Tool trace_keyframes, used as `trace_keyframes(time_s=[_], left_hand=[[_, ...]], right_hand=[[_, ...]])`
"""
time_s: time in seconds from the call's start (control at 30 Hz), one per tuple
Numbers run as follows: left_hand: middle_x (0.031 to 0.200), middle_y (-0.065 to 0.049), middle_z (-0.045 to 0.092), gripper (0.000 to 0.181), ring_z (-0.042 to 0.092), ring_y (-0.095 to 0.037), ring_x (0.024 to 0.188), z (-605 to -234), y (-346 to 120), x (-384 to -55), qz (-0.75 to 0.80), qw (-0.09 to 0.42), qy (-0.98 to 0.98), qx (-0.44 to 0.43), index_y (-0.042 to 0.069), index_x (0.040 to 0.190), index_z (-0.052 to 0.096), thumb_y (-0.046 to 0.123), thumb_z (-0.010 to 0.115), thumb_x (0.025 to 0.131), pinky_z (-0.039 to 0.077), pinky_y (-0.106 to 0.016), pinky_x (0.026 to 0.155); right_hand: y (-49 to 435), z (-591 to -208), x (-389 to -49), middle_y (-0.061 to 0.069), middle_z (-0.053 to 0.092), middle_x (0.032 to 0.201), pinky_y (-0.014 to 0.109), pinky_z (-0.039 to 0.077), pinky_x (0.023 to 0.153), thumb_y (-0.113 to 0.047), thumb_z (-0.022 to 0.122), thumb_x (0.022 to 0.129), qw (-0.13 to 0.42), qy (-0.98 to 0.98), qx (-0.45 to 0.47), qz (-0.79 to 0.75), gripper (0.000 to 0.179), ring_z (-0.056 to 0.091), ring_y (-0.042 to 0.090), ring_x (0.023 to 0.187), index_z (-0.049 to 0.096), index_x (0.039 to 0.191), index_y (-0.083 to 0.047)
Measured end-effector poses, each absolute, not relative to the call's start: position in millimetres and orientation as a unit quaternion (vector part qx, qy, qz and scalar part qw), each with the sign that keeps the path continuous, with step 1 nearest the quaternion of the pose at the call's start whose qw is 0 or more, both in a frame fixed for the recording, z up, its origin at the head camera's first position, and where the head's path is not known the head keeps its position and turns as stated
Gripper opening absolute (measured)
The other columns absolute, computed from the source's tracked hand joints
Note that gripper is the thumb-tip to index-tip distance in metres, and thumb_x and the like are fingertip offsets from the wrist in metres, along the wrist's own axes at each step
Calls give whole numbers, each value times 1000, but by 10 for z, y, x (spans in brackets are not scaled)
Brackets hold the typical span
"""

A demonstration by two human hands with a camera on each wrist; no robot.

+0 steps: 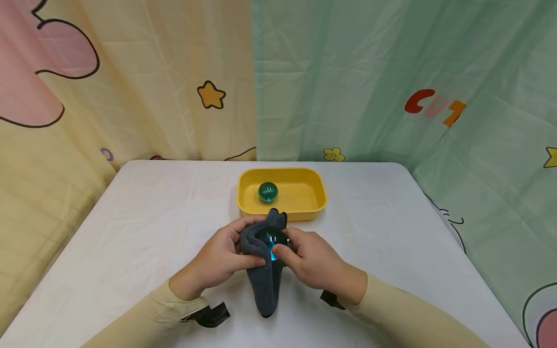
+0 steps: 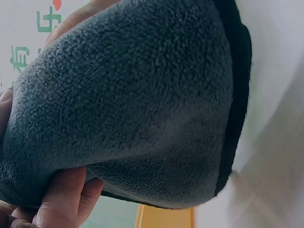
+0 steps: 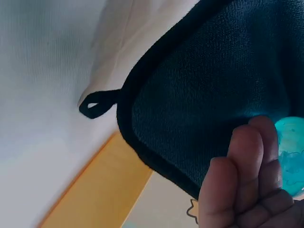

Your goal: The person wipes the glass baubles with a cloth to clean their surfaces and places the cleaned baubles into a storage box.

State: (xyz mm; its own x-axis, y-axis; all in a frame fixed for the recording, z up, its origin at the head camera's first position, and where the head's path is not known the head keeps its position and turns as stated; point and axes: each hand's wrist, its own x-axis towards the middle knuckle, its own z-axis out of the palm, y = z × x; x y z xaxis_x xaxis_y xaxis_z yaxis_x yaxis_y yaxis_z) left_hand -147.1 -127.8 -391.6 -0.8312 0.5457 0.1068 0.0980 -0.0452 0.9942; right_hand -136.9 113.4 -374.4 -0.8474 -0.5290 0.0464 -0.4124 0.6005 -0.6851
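Note:
Between the two hands is a teal glass ball (image 1: 273, 237), clear enough to catch bright blue light. My right hand (image 1: 315, 258) holds it between thumb and fingers. A dark grey cloth (image 1: 262, 285) with black edging wraps the ball's left side and hangs down below it. With thumb in front and fingers behind, my left hand (image 1: 224, 251) grips the cloth. In the left wrist view the fuzzy cloth (image 2: 142, 95) hides the ball. The right wrist view shows part of the ball (image 3: 290, 152) beside my fingers, with the cloth's corner loop to the left.
A yellow tray (image 1: 304, 212) stands just beyond the hands on the white-covered table (image 1: 130, 232). Inside it, left of the middle, lies a second green glass ball (image 1: 268, 192). Printed curtains (image 1: 339, 87) hang behind the table.

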Motion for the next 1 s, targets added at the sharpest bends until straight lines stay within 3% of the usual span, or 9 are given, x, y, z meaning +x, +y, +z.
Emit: trace_keyframes(time_s=[0.13,0.23,0.3,0.47,0.53,0.67,0.83,0.9,1.0], left_hand=[[145,-22,61,77,71,-17,119,-3926,-1271,-1465,685,163,671,233,5,152,46,-1,84,86,62,-31,96],[144,-23,60,76,72,-21,118,-3931,-1278,-1470,692,160,665,231,3,152,45,-2,82,87,62,-31,96],[143,-24,59,74,73,-23,117,-3930,-1290,-1473,696,160,660,232,1,152,43,-2,81,88,63,-31,95],[144,-25,56,74,72,-18,117,-3919,-1317,-1469,702,173,649,235,-1,153,41,-2,80,90,62,-31,97],[146,-26,55,74,72,-17,118,-3917,-1320,-1468,701,174,649,238,-1,153,41,-2,80,90,61,-31,98],[148,-25,57,75,71,-15,120,-3907,-1309,-1461,692,168,659,243,1,154,43,0,81,89,61,-30,99],[146,-24,60,75,71,-15,120,-3907,-1278,-1451,684,168,668,239,5,152,45,0,83,88,61,-30,98],[145,-24,60,75,71,-15,119,-3915,-1268,-1448,684,165,671,236,4,152,46,-1,83,87,62,-30,97],[146,-24,60,76,71,-15,119,-3924,-1262,-1448,682,159,674,234,3,151,46,-3,84,85,61,-29,97]], right_hand=[[1110,-3742,-1340,1,74,108,29,60,79,-41,54,110,87,894,-266,-351,48,67,11,88,56,141,-5],[1114,-3725,-1317,9,63,146,39,58,105,-39,58,109,72,903,-292,-306,66,67,18,120,34,162,-7],[1130,-3716,-1312,10,59,152,42,55,111,-33,65,106,41,909,-324,-260,76,65,21,128,25,166,-10],[1169,-3722,-1335,9,69,132,37,59,103,-25,80,95,-109,895,-406,-152,79,69,22,116,38,161,-13],[1173,-3721,-1346,8,71,128,36,60,100,-28,82,93,-131,890,-413,-145,76,70,21,112,44,157,-11],[1167,-3712,-1342,8,75,118,29,63,88,-36,75,98,-50,902,-371,-214,69,73,15,98,46,150,-1],[1149,-3737,-1344,-1,68,81,22,51,60,-38,60,108,80,890,-287,-345,52,58,7,67,51,139,3],[1135,-3746,-1346,-3,65,76,24,49,59,-37,57,110,98,883,-269,-371,47,56,8,66,55,138,1],[1120,-3757,-1337,1,75,98,29,59,75,-40,55,110,82,895,-273,-344,53,67,11,83,54,143,1]])
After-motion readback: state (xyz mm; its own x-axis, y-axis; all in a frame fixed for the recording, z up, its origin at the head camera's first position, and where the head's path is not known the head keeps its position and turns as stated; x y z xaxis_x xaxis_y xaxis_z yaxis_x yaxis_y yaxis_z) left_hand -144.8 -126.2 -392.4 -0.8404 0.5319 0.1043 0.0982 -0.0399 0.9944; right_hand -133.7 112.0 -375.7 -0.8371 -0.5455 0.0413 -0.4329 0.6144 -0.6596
